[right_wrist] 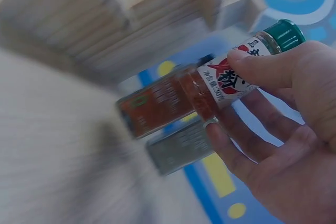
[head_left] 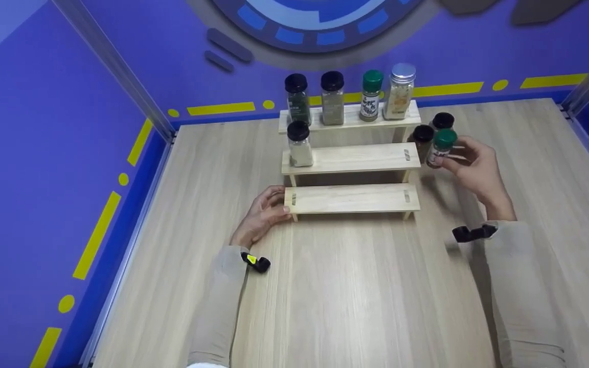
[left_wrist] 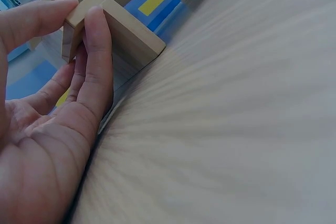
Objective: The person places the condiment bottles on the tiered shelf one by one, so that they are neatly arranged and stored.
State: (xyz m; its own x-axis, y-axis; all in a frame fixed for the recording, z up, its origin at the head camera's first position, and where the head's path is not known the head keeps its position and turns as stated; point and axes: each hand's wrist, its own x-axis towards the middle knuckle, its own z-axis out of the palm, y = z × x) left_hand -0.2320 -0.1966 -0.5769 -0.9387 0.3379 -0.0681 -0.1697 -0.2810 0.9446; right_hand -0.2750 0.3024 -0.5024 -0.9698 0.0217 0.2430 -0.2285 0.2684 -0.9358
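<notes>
My right hand (head_left: 481, 171) holds a small spice jar (head_left: 444, 144) with a green cap beside the right end of the rack's middle step. Red powder and a white label show on this jar (right_wrist: 231, 77) in the right wrist view, thumb on one side and fingers on the other. Just behind it stand two black-capped jars, one with red-brown powder (right_wrist: 157, 103) and one greyish (right_wrist: 181, 146). With thumb and fingers, my left hand (head_left: 259, 217) pinches the left end of the lowest step of a three-step wooden rack (head_left: 350, 199).
Along the rack's top step stand several spice jars, among them a green-capped one (head_left: 370, 102) and a silver-lidded one (head_left: 400, 97). A black-capped jar (head_left: 300, 151) sits at the middle step's left end. Blue-purple panels (head_left: 136, 71) border the wooden table (head_left: 345, 296).
</notes>
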